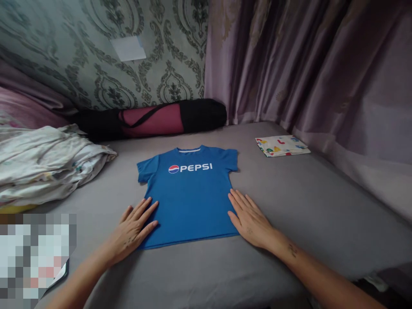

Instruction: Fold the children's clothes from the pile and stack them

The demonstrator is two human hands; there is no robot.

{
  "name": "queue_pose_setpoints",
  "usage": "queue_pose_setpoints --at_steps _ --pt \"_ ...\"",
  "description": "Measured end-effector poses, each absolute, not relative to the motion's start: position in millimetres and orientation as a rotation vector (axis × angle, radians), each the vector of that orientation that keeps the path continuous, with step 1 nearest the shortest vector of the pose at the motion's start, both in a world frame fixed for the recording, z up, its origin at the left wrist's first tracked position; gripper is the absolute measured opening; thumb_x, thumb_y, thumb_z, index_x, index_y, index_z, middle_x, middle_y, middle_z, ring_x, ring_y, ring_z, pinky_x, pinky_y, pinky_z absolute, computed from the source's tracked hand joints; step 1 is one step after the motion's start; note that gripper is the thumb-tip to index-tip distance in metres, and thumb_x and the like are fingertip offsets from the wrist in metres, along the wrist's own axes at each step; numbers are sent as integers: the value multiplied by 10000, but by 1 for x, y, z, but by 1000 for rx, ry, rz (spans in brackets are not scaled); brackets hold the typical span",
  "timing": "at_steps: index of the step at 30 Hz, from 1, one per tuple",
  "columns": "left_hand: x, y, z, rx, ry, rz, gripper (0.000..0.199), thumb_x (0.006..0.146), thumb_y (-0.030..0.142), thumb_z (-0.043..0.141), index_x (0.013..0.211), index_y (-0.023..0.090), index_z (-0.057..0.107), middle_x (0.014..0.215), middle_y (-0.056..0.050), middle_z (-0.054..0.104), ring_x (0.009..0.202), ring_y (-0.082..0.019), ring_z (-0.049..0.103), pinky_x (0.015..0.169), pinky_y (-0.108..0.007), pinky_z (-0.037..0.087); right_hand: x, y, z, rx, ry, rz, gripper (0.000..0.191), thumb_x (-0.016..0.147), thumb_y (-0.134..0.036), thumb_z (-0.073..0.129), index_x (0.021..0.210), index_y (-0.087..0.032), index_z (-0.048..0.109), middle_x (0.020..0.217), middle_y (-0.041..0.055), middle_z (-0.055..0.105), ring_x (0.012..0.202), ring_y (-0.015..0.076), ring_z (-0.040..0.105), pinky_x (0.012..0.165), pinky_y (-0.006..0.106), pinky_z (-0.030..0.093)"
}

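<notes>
The blue T-shirt (pixel 189 201) lies front-up on the grey bed (pixel 322 206), left hand (pixel 130 234) and right hand (pixel 249 219) on its side edges, fingers a little spread — uneven pressure or an inward drag could ruck that smooth front.

From the blue shirt (pixel 189 201), the bare grey sheet (pixel 199 274) opens at six o'clock. Crumpled bedding (pixel 48 165) blocks ten, the long bag (pixel 154 120) twelve, folded cloth (pixel 283 146) two.

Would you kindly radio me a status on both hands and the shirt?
Left hand, right hand: open, at side edges. Blue cotton-look PEPSI T-shirt: spread flat. Nothing lying on it.
</notes>
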State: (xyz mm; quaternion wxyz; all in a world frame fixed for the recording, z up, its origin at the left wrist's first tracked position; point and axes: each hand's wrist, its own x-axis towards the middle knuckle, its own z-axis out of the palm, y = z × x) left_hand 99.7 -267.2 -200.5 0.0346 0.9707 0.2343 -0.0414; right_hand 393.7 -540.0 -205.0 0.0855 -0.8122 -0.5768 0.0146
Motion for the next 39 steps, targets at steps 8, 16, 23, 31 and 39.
queue_pose_setpoints --at_steps 8,16,23,31,39 --pt "204 -229 -119 2894 619 -230 444 917 524 373 828 218 683 758 -55 687 714 -205 634 621 -260 414 390 -566 -185 -2440 -1508 113 506 970 -390 327 1382 -140 480 1436 123 470 1320 247 431 1087 428 360" --pt "416 -276 -136 2446 405 159 164 836 228 559 827 159 708 718 -19 678 708 -151 626 635 -196 440 371 -556 -187 -2498 -1050 -89 252 923 -402 487 814 -201 592 865 74 605 811 220 600 743 355 484" --pt "493 -316 -167 2481 701 136 316 792 370 671 951 98 691 1050 -203 664 1021 -305 629 813 -321 482 368 -560 -201 -2391 -1037 -168 194 902 -376 531 786 -221 532 838 46 562 778 203 575 711 335 458" --pt "520 -332 -183 2494 844 163 542 809 433 638 1208 76 553 1250 -252 532 1183 -337 531 928 -371 459 365 -558 -205 -2348 -1072 -231 228 892 -438 525 787 -238 492 856 56 563 752 215 568 673 355 454" --pt "524 -318 -185 2376 796 172 241 845 161 539 1058 110 641 1176 -217 602 1136 -311 573 947 -391 444 365 -555 -205 -2284 -1155 -144 79 853 -241 501 781 -236 472 855 42 586 759 205 589 692 355 452"
